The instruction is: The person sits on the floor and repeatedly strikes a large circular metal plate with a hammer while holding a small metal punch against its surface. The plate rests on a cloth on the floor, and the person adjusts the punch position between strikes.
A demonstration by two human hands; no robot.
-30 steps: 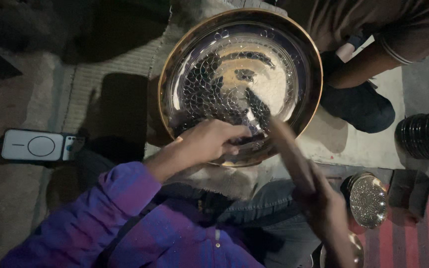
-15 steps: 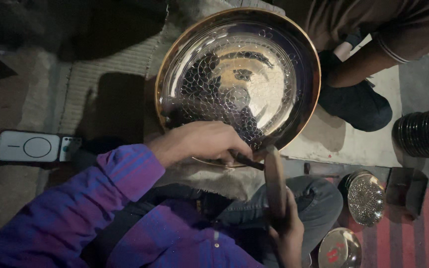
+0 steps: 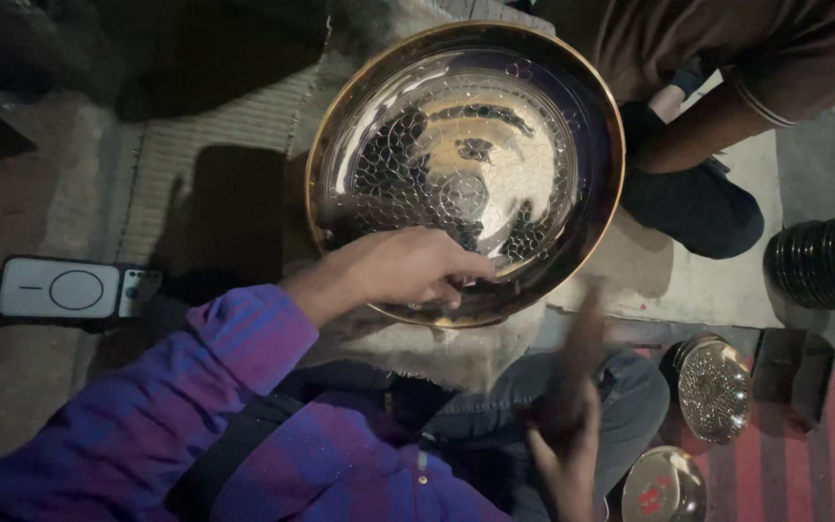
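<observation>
Head view: left hand (image 3: 408, 271) at hammered brass tray (image 3: 572, 106) rim (near edge)

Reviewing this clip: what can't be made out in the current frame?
- Head view: right hand is motion-blurred; whether it grips a tool cannot be told.
- Left hand fingertips curl over the tray rim, hiding whatever they pinch.
- Another person's arm is cut off by the top edge.
</observation>
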